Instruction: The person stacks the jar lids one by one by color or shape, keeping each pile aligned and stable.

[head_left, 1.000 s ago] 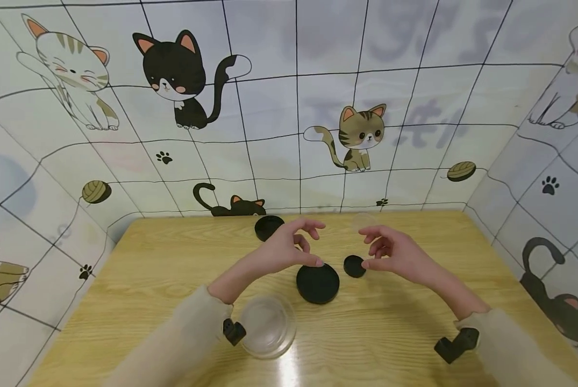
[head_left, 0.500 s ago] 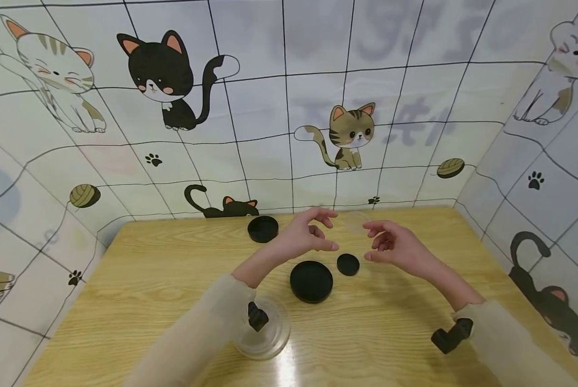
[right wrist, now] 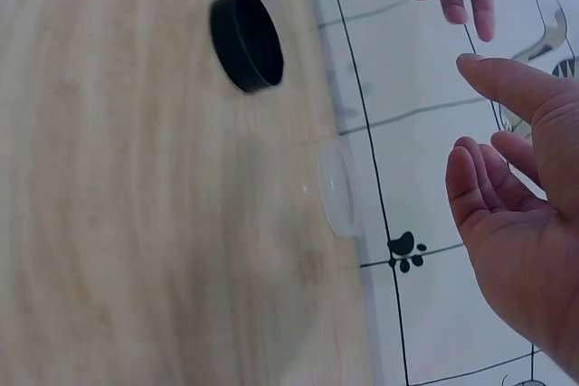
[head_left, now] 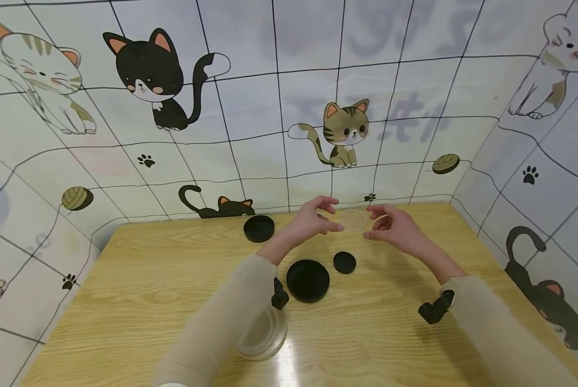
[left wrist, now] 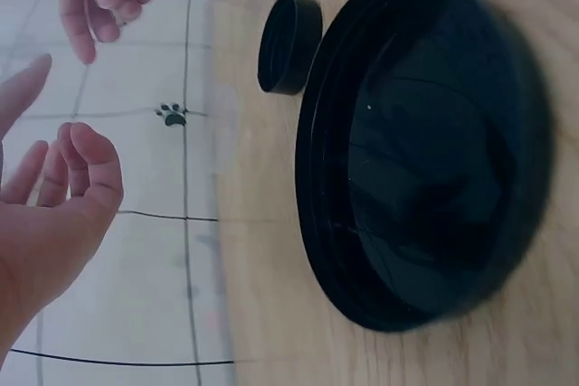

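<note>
At the back of the table, a clear round lid [head_left: 354, 220] lies between my two hands; the right wrist view shows the same clear lid [right wrist: 337, 192] near the wall. My left hand [head_left: 312, 220] is just left of it in the head view, thumb and fingers parted and lightly bent around nothing. On the other side my right hand [head_left: 396, 228] hovers in the same loose pose, also holding nothing. Nearer to me lie a small black lid [head_left: 344, 263] and a larger black lid [head_left: 308, 280], hollow sides up. The left wrist view has the large black lid [left wrist: 434, 151] up close.
Another black lid [head_left: 258, 229] rests at the back edge, left of my left hand. Clear round containers [head_left: 264, 336], partly hidden by my left sleeve, stand at the front. A cat-printed cloth wall [head_left: 250, 107] closes off the back and sides of the wooden table [head_left: 148, 279].
Both hands have moved away from me, from above the black lids to either side of the clear lid. The left has also shifted right. The lids stay put as the head view turns slightly.
</note>
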`<state>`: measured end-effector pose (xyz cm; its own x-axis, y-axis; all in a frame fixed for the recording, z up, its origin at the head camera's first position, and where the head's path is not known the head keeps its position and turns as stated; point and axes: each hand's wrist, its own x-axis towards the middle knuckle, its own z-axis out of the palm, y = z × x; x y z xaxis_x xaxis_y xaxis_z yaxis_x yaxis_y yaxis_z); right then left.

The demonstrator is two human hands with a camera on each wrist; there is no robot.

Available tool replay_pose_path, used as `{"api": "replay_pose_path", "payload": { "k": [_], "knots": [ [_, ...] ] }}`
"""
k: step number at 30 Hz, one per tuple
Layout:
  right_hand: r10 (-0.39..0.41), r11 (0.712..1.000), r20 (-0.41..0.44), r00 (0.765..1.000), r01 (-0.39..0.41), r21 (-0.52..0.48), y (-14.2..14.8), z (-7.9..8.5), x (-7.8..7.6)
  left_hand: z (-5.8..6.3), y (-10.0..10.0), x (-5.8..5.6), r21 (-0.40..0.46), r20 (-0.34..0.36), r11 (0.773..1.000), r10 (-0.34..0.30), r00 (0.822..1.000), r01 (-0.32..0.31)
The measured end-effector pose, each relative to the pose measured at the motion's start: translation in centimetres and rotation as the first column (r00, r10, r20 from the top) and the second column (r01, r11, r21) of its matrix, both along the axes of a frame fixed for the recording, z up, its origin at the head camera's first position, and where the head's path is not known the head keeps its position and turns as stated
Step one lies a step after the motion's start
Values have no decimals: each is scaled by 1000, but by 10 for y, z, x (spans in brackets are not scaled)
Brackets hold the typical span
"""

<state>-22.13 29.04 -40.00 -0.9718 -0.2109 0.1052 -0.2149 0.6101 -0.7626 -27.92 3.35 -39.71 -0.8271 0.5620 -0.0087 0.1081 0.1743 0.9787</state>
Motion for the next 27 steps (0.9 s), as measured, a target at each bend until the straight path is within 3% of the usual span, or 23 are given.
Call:
{"api": "replay_pose_path", "payload": {
  "k": [5,10,19,27],
  "knots": [
    [-56,998,31,998,57,-28,8,-2,-21,-11,12,-15,10,34,1000,29,999,-30],
    [-102,991,76,992,108,-81,12,-14,-33,-24,22,-26,6,63,999,44,997,-45],
    [-123,990,134,983,131,-56,13,-38,-55,-37,36,-38,47,102,995,88,991,-93],
    [-110,987,208,972,132,-94,17,-55,-62,-47,41,-43,31,161,994,99,982,-105]
  ]
}}
